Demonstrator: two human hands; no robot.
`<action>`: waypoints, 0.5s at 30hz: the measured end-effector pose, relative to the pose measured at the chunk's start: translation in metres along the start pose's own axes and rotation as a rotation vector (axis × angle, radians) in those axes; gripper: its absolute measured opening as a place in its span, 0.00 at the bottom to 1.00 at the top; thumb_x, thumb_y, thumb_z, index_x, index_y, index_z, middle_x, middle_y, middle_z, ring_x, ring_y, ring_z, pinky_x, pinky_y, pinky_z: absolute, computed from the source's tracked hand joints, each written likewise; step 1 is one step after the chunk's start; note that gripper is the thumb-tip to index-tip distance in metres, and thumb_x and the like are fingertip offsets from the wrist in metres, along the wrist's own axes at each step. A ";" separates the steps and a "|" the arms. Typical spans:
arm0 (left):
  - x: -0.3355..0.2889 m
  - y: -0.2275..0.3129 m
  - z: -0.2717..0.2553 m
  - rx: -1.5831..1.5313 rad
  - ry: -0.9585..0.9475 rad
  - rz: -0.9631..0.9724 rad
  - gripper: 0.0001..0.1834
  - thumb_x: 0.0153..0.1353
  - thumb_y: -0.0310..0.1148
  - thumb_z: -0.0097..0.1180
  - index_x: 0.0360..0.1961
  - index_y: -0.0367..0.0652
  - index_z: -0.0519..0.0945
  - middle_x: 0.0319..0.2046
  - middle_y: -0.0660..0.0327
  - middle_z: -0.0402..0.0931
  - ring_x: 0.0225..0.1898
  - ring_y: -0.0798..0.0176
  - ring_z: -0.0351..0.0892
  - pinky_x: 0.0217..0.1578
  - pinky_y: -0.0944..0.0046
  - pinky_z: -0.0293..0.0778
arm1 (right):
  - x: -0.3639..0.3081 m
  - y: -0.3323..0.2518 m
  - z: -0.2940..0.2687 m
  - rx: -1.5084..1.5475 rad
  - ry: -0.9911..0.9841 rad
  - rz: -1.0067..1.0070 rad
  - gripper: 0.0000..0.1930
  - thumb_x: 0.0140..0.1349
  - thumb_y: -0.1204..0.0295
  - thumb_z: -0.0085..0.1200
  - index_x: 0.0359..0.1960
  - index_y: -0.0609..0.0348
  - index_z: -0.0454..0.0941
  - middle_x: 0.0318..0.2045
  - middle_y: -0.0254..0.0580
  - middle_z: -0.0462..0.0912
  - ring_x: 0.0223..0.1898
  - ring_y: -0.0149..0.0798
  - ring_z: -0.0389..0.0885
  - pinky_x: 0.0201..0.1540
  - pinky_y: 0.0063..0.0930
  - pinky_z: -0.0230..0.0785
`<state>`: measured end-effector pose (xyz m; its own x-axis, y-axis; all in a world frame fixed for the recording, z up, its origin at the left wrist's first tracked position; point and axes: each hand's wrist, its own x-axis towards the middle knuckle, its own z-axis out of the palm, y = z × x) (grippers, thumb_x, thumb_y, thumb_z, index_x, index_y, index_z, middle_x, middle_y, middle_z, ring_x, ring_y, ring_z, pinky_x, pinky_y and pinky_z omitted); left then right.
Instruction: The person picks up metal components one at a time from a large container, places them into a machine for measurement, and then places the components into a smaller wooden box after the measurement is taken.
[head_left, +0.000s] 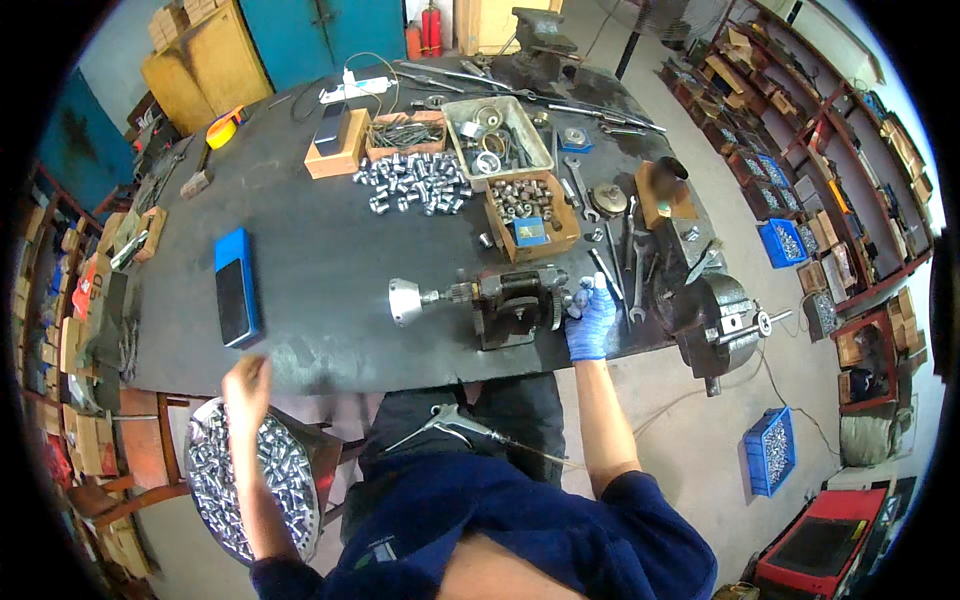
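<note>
My left hand (pixel 248 388), bare, is curled closed by the table's front edge, over the upper rim of a round metal pan (pixel 312 450) full of small shiny metal fittings (pixel 285 465). Anything inside its fingers is hidden. My right hand (pixel 592 322) wears a blue glove with pale fingertips. It is closed around the knob at the right end of a dark geared bench fixture (pixel 515 305). From that fixture's left end a shaft sticks out, carrying a silver cup-shaped head (pixel 404 302). A blow gun (pixel 450 420) lies across my lap, its hose trailing right.
A blue case with a dark phone (pixel 235 290) lies on the left of the table. Loose fittings (pixel 412 183), a carton of nuts (pixel 530 210) and a grey tray (pixel 498 135) stand behind the fixture. Wrenches (pixel 580 190) and a vise (pixel 715 320) are to the right.
</note>
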<state>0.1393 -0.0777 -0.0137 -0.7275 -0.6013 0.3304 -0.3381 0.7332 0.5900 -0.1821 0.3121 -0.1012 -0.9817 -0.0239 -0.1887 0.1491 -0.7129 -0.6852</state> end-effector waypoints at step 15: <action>0.138 0.180 0.295 0.037 -0.447 0.324 0.13 0.52 0.41 0.53 0.32 0.42 0.76 0.30 0.52 0.78 0.35 0.48 0.76 0.34 0.51 0.71 | -0.008 0.002 -0.013 0.178 -0.073 0.050 0.14 0.58 0.59 0.51 0.27 0.56 0.73 0.12 0.29 0.65 0.13 0.24 0.60 0.13 0.16 0.53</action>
<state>-0.1980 0.0646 -0.0788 -0.9778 -0.1552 0.1409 -0.0693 0.8737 0.4815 -0.1728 0.3201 -0.1100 -0.9806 -0.1089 -0.1632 0.1811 -0.8221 -0.5398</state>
